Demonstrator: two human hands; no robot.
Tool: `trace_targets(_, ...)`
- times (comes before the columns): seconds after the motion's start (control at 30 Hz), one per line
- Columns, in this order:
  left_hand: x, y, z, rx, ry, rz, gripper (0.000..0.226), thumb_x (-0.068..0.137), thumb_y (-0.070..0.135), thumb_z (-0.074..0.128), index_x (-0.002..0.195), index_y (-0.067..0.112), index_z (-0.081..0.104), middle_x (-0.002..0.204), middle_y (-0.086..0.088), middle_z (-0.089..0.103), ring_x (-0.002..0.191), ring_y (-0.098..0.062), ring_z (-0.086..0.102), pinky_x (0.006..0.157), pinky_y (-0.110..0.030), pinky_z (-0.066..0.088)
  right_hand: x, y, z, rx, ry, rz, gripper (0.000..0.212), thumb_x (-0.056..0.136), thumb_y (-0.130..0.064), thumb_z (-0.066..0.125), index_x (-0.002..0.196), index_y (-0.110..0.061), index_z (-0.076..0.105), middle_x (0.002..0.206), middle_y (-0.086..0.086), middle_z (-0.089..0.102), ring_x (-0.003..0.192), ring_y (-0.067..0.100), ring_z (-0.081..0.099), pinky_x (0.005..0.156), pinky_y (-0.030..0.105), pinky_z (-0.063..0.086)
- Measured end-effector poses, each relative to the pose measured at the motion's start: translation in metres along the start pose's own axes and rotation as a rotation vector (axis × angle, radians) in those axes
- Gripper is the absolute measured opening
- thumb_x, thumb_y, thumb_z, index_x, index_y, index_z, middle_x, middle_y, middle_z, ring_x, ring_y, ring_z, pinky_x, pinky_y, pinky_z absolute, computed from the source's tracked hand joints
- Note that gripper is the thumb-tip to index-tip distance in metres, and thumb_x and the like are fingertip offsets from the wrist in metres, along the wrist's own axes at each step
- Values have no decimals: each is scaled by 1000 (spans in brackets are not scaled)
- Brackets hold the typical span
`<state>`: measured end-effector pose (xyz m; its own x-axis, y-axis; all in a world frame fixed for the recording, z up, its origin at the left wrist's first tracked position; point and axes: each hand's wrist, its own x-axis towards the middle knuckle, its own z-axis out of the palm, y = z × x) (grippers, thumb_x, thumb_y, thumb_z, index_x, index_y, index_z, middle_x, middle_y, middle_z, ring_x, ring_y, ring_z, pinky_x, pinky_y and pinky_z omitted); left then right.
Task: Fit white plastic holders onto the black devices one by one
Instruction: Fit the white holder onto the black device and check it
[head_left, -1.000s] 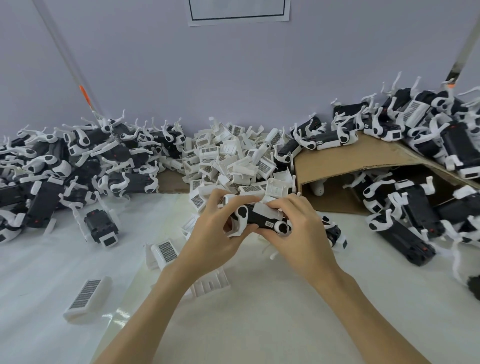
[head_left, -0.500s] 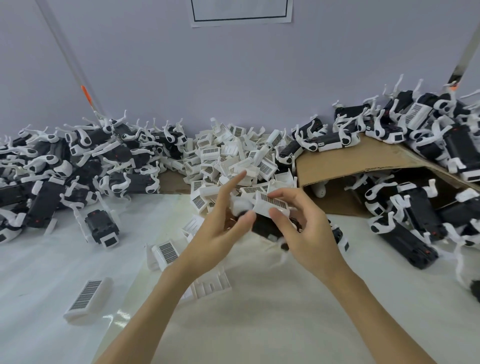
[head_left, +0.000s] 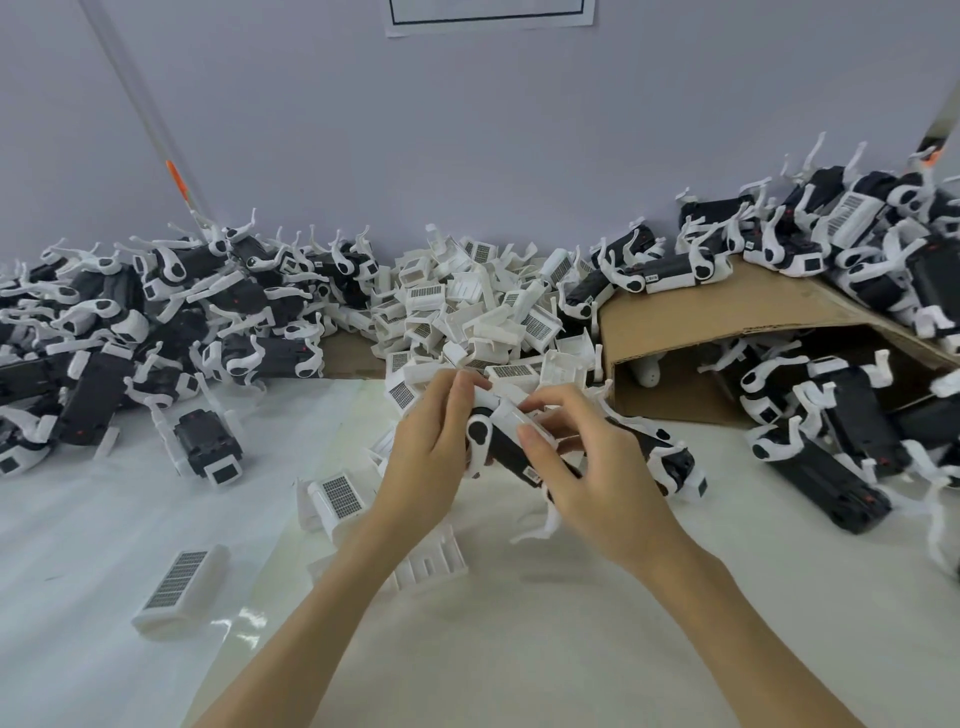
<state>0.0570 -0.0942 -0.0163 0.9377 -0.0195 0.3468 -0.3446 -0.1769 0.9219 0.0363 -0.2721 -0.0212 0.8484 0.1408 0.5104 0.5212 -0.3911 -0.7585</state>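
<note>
At far left a heap of black devices (head_left: 156, 322) lies against the wall, too many and too tangled to count; one device (head_left: 208, 449) sits apart in front of it; nearer, three loose white holders (head_left: 182, 587) lie on the white table (head_left: 78, 519); the left hand (head_left: 431, 457) curls round the upper-left end of the held device (head_left: 506, 452), which slants from upper left to lower right, clear of the table; the white holder (head_left: 514, 415) sits along its top edge, pinched there by the right hand (head_left: 597, 467), which is nearer to it; seating probably calls for pressing down across that long axis; behind lies the holder pile (head_left: 467, 306), uncountable; at right a cardboard box (head_left: 701, 322) with further devices
</note>
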Motion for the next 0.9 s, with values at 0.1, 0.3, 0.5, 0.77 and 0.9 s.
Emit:
trace_targets(0.1, 1, 1, -3, -26, 37, -52, 42, 115, 42, 36, 110, 13, 65, 82, -24, 69, 67, -42, 64, 53, -41, 52, -1, 1, 1, -58, -12, -62, 13, 105, -23, 62, 117, -25, 64, 103, -13, 70, 102, 11, 69, 87, 34, 54)
trace_targets(0.3, 0, 4, -2, -50, 11, -44, 37, 116, 41, 33, 120, 22, 65, 92, -22, 67, 67, -33, 64, 54, -39, 52, -1, 3, 3, -383, -25, -122, 50, 84, -32, 86, 126, -15, 65, 122, -2, 55, 118, 19, 56, 98, 37, 51)
trace_targets(0.5, 1, 1, -14, 229, -296, 81, 34, 97, 51, 70, 131, 48, 61, 127, -2, 56, 99, -19, 66, 89, -33, 59, 1, 9, -4, -420, 68, -149, 43, 81, -28, 86, 116, -9, 71, 111, 0, 62, 107, 24, 61, 88, 40, 55)
trace_targets(0.77, 3, -6, -16, 296, -291, 169, 39, 96, 33, 77, 129, 43, 61, 120, 0, 60, 99, -23, 61, 90, -44, 55, 0, 12, 2, -405, 91, -164, 45, 82, -20, 87, 123, -11, 69, 114, -2, 60, 111, 23, 59, 90, 40, 55)
trace_targets(0.9, 4, -3, -17, 250, -264, 173, 40, 97, 28, 77, 131, 41, 61, 122, -2, 61, 98, -30, 65, 91, -49, 56, -1, 10, 6, -422, 247, -193, 47, 77, -22, 91, 114, -8, 67, 114, 3, 59, 108, 24, 58, 88, 35, 52)
